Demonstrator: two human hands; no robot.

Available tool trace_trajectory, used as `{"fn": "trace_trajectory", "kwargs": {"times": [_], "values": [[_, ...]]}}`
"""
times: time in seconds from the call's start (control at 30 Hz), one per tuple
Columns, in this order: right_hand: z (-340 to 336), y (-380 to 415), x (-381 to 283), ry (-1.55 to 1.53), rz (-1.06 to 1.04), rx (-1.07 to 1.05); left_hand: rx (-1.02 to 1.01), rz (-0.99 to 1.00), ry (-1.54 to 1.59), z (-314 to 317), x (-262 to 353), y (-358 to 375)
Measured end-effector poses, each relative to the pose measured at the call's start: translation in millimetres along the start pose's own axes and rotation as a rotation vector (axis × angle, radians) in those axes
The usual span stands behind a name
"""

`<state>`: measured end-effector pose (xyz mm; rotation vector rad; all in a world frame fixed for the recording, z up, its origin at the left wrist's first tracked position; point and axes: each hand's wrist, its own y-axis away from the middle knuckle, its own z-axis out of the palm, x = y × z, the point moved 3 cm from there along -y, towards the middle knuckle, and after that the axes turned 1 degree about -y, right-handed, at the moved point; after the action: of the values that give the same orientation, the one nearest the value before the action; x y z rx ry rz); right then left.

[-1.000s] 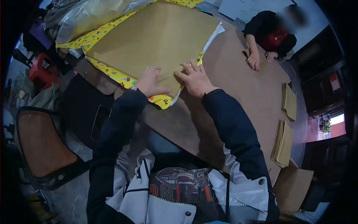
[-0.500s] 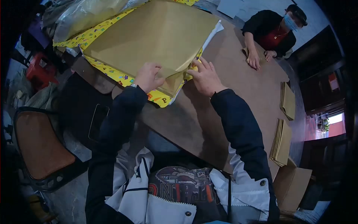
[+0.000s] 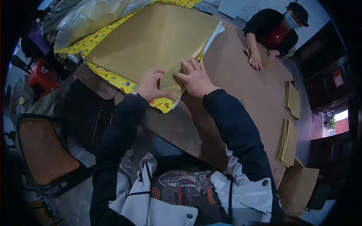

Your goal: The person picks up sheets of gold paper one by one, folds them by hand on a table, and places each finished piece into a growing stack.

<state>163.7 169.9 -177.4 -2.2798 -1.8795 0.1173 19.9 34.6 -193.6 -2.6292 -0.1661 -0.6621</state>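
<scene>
A large brown kraft paper sheet (image 3: pixel 151 41) lies on top of a stack, with yellow printed wrapping paper (image 3: pixel 111 77) showing under and around it. Its near corner is raised and bent between my two hands. My left hand (image 3: pixel 150 83) rests at the sheet's near edge, thumb and fingers apart around the bent part. With thumb and fingers, my right hand (image 3: pixel 194 78) holds the raised corner from the right side. The paper under my right fingertips is partly hidden.
Across the brown table (image 3: pixel 233 83), a masked person (image 3: pixel 279 32) has both hands on folded brown paper. Folded paper stacks (image 3: pixel 287 145) lie along the right edge, near an open cardboard box (image 3: pixel 301 184). Clear plastic (image 3: pixel 88 19) lies upper left; a chair (image 3: pixel 45 150) stands left.
My right hand has moved left and slightly down, bringing the sheet's corner inward. My left hand has shifted slightly down, its thumb and fingers wider apart.
</scene>
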Motion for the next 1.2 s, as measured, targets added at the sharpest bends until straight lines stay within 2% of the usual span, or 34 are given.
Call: {"fn": "trace_trajectory", "kwargs": {"times": [0.1,0.23,0.27,0.4,0.63,0.67,0.73,0.77,0.8,0.87,0.9,0.97,1.07,1.1,1.17,1.2], "values": [[2,5,7,0.004,-0.007,0.038,-0.039,-0.061,0.036,0,0,-1],[2,13,20,0.011,0.014,0.087,0.096,-0.053,0.050,10,-15,1],[1,15,23,0.019,0.036,0.111,0.035,-0.064,0.053,3,-6,-1],[-1,21,30,0.012,0.039,0.157,0.068,-0.016,0.022,7,-14,0],[-3,17,11,-0.034,0.000,0.077,0.106,-0.012,0.016,6,-12,1],[-3,13,7,-0.010,-0.006,0.037,0.052,-0.030,0.054,0,-7,0],[-2,5,-2,-0.031,-0.025,0.060,0.024,0.002,0.442,-6,-3,2],[-4,3,-7,-0.061,-0.036,0.095,-0.090,-0.116,0.557,-21,13,1],[-8,0,-10,-0.068,-0.046,0.081,-0.089,-0.110,0.549,-15,7,1],[-3,-1,-11,-0.068,-0.056,0.132,0.092,0.040,0.434,-3,-3,1],[-2,-2,-10,-0.067,-0.066,0.176,0.054,0.063,0.270,-3,-5,1],[1,2,-6,-0.077,-0.059,0.182,0.129,0.045,0.075,0,-3,1],[-9,12,-1,-0.039,-0.039,0.201,0.176,0.008,0.058,2,-2,-8],[-8,17,4,-0.040,0.005,0.205,0.158,-0.112,0.275,5,-12,-14],[1,23,18,-0.021,0.064,0.250,0.238,-0.098,0.389,-3,-26,-27],[4,26,25,-0.020,0.070,0.254,0.211,-0.189,0.366,-35,5,-33]]}}
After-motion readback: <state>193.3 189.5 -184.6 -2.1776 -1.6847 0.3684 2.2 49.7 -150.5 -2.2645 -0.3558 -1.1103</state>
